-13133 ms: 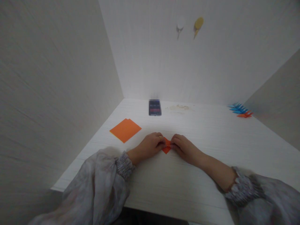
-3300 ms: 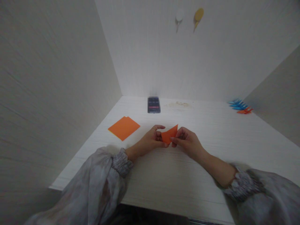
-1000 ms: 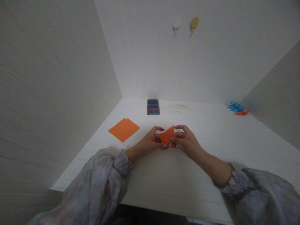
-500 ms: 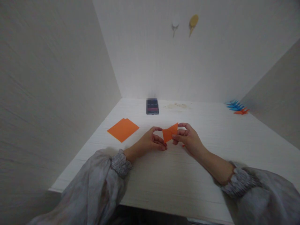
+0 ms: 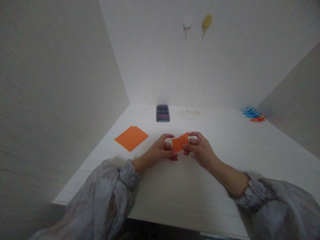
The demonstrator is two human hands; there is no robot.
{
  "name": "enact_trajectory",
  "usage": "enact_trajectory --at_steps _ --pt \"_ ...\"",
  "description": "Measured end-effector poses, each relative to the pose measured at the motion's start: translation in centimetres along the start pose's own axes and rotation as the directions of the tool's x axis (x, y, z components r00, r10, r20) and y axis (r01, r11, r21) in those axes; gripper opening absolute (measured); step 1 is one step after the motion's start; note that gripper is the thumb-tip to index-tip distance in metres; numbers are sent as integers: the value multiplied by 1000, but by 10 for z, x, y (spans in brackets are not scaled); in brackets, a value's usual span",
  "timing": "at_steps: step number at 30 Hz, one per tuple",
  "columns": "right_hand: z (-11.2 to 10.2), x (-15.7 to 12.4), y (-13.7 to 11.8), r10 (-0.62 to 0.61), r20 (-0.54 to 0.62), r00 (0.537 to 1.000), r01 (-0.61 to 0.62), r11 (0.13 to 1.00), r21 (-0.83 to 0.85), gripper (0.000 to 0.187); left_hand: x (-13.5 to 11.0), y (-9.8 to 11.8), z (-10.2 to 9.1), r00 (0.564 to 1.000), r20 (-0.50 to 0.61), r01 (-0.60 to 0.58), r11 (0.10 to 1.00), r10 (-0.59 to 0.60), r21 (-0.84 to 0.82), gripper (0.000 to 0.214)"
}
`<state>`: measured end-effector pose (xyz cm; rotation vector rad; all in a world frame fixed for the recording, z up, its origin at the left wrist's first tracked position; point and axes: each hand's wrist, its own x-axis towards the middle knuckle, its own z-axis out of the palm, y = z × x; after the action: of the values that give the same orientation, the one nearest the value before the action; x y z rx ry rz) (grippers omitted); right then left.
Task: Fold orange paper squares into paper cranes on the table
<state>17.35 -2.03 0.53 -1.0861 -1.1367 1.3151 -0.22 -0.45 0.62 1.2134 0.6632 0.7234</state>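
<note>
A small folded piece of orange origami paper point(image 5: 179, 142) is held up between my hands, just above the white table. My right hand point(image 5: 201, 147) pinches its right side between thumb and fingers. On the other side my left hand point(image 5: 163, 148) has its thumb at the paper's lower left corner, with the index finger, which wears a ring, near the upper left corner. Some of the fingers behind the paper are hidden.
A stack of square orange paper point(image 5: 131, 138) lies left of my hands. A phone-like dark device point(image 5: 162, 113), blurred out, is at the back. Blue folded paper pieces point(image 5: 251, 112) and orange folded paper pieces point(image 5: 258, 118) sit at the right. Two hooks point(image 5: 207, 21) are on the back wall.
The folded orange paper has shifted slightly left and tilted a little, with my right hand moving along. My left thumb has come up against its lower left corner.
</note>
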Motion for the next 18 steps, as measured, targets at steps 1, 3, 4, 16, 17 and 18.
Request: enact_trajectory --at_steps 1,3,4,16,17,18 --pt "0 0 1 2 -4 1000 -2 1000 6 50 0 1 1 1000 10 -7 1000 8 -5 60" --pt "-1 1 2 1 -9 1000 -1 1000 24 50 0 2 2 1000 18 -16 1000 16 -12 59" --pt "-1 1 3 2 -9 1000 -1 999 37 50 0 3 2 1000 17 -15 1000 16 -14 58" --pt "-3 1 1 -26 -27 999 27 999 47 49 1 -2 1 996 -88 18 999 -21 -34 66" --pt "-1 0 1 -29 -11 1000 29 998 50 49 2 -1 2 995 -95 24 999 -27 -31 66" --pt "1 -1 1 -30 2 1000 30 998 49 49 3 -1 2 995 -94 25 999 -27 -24 66"
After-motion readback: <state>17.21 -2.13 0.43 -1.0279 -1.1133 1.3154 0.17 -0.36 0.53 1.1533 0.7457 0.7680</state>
